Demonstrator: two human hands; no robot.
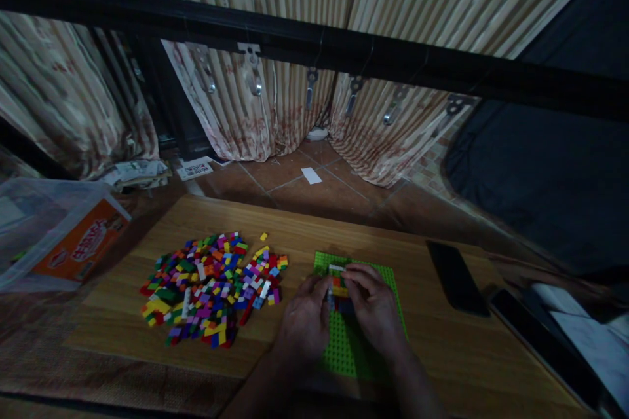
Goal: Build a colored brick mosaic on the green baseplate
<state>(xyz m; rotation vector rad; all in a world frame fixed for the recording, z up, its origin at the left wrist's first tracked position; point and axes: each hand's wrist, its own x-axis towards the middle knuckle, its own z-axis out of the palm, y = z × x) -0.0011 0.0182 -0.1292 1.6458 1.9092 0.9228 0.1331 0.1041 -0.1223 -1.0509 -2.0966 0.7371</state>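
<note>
A green studded baseplate [339, 344] lies on the wooden table, partly covered by my hands. On its upper part sits a small build of toy bricks [339, 291] in orange, yellow, red and blue. My right hand [374, 308] pinches the end of a thin white brick [336, 268] at the build's far edge; I cannot tell whether that brick is pressed on. At the build's left side, my left hand [305, 315] has its thumb and fingers drawn together near a pale grey piece [330, 294]. What its fingertips hold is hidden.
Left of the baseplate spreads a pile of loose mixed-colour bricks [206, 288]. A black phone [457, 277] lies to the right, with another dark flat device [540, 340] beyond it. A clear plastic bin [54, 229] stands left; a dark bar [295, 36] crosses above.
</note>
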